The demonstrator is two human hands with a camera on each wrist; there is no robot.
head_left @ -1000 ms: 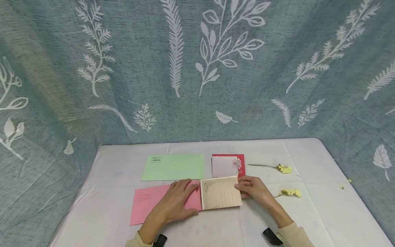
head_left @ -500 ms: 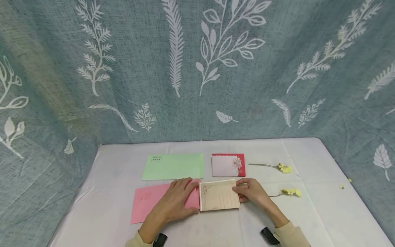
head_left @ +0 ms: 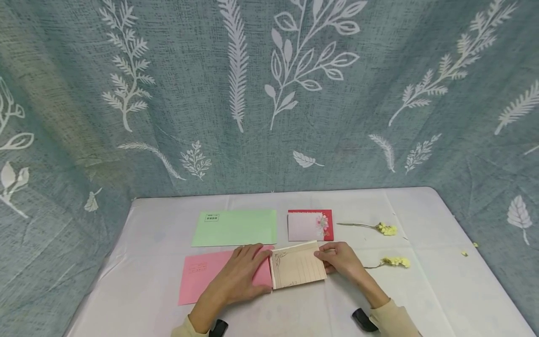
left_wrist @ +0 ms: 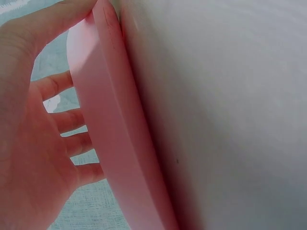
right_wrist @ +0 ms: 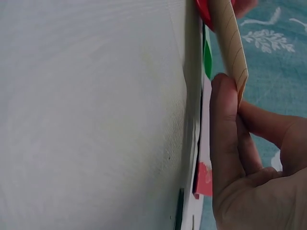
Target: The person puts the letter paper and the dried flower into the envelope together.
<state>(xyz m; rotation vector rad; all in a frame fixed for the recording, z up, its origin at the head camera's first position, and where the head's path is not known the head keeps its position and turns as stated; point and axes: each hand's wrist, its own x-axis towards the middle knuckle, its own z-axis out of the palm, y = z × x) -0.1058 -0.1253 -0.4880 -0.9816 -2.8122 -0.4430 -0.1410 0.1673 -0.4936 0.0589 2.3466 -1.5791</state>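
My left hand (head_left: 240,276) holds the right end of a pink envelope (head_left: 206,274) between thumb and fingers, thumb at its near edge. In the left wrist view the envelope (left_wrist: 110,124) bows up off the table in that grip. My right hand (head_left: 343,260) pinches the right end of a beige lined card (head_left: 298,266) with scroll decorations. The card's left edge meets the envelope's right end; I cannot tell if any of it is inside. In the right wrist view, thumb and fingers grip the card (right_wrist: 234,48) at its corner, raised off the table.
Behind the pink envelope lies a green envelope (head_left: 236,228). To its right, a pale floral card (head_left: 303,227) overlaps a red one (head_left: 329,229). Two yellow flower stems, one far (head_left: 385,229) and one near (head_left: 395,262), lie right on the white tabletop (head_left: 438,299).
My right hand has moved slightly left with the beige card, whose right end now tilts up more. The left hand stays about where it was on the pink envelope.
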